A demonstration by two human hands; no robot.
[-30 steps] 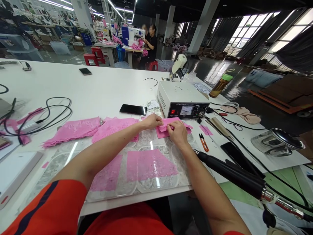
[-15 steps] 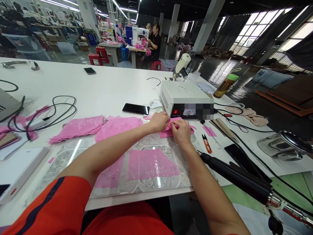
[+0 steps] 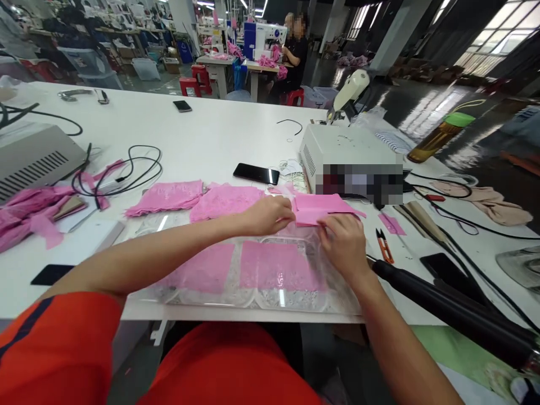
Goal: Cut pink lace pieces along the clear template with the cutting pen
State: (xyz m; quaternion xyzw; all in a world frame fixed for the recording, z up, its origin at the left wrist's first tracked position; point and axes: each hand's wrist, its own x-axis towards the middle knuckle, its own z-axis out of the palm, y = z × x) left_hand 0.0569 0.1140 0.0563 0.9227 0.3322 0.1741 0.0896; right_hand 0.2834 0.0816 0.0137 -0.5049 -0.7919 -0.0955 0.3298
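Note:
A small stack of bright pink fabric pieces [image 3: 314, 211] lies in front of the grey box. At its left edge is my left hand [image 3: 272, 215], with fingers closed together; whatever is between the fingertips is hidden. My right hand [image 3: 346, 242] pinches the stack's near edge between thumb and fingers. Two piles of pink lace pieces, a left pile [image 3: 171, 198] and a nearer pile [image 3: 228, 201], sit left of my hands. Below my forearms a clear plastic template [image 3: 291, 304] has flat pink pieces [image 3: 276, 264] showing in its sections.
Behind the stack stand a grey control box [image 3: 354, 143] and a black phone [image 3: 256, 173]. On the right are orange thread snips [image 3: 385, 246], a black-handled tool [image 3: 447, 304] and a bottle [image 3: 441, 138]. Black cables [image 3: 139, 163] coil at left. Two people sit at a sewing machine [image 3: 270, 39] beyond.
My hands have moved apart, left hand to the stack's left edge and right hand to its near edge. More of the pink stack shows. The camera view has turned left.

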